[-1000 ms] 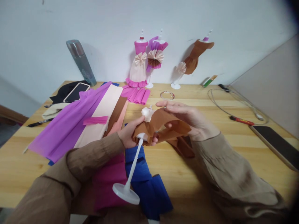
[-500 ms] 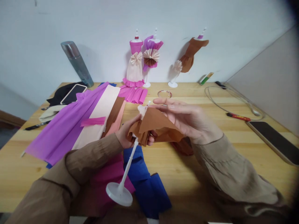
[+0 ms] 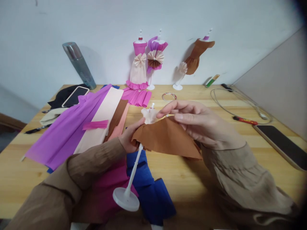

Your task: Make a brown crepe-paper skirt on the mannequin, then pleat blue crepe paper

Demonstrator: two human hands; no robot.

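Observation:
A small white dress-form mannequin [image 3: 149, 115] leans in front of me, its stand ending in a round white base [image 3: 126, 198]. My left hand [image 3: 129, 137] is closed around its waist and the gathered end of a brown crepe paper piece [image 3: 165, 135]. The paper spreads to the right like a flared skirt and hides most of my left fingers. My right hand [image 3: 203, 123] has the paper's upper edge between thumb and fingers, beside the mannequin's bust.
Purple crepe paper [image 3: 69, 127] and other coloured strips lie left. Blue paper [image 3: 151, 188] is beneath the stand. Dressed mannequins [image 3: 139, 48] stand by the wall, near a spray can [image 3: 79, 65]. A phone [image 3: 283, 143], a red-handled tool [image 3: 244, 120] and a cable [image 3: 220, 103] lie right.
The brown paper has unfolded and spread to the right and downward, baring more of the mannequin's bust. My right hand has shifted slightly right. The base has swung a little right.

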